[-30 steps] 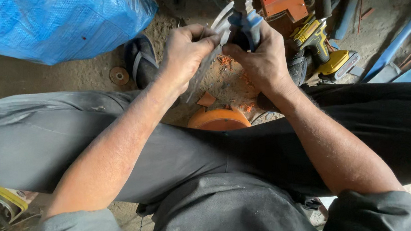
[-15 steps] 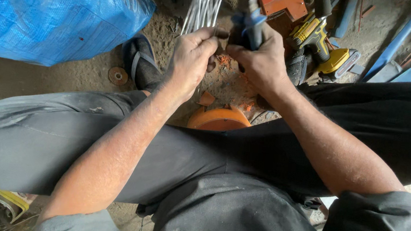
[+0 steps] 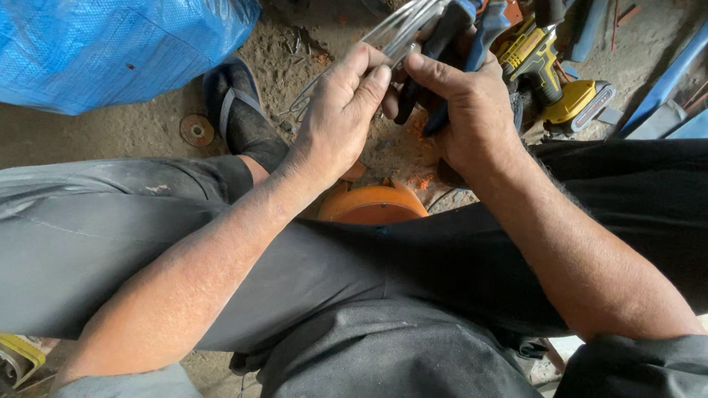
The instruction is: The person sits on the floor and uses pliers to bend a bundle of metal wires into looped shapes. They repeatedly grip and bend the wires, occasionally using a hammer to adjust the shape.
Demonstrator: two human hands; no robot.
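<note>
Since half a second ago, both hands have risen toward the top centre of the frame and the wire bundle (image 3: 405, 26) has swung from nearly upright to a slant, running from lower left to upper right. It lies just above the left hand (image 3: 340, 117), whose fingers are clenched around its lower end, thumb pressed near the strands. The bundle's long axis points up and right, straight into the head of the blue-handled pliers (image 3: 452, 50), which meet it at the top edge. The right hand (image 3: 464, 106) grasps the two plier handles, closed about them, and sits just beside the left hand, almost touching it. Both hands are equally close to the wire; the left holds it, the right reaches it only through the tool.

Below them an orange disc (image 3: 373, 205) shows between the dark trousers. A yellow power drill (image 3: 564, 85) lies at upper right, a blue sack (image 3: 88, 22) fills upper left, and a sandalled foot (image 3: 237, 116) rests near it.
</note>
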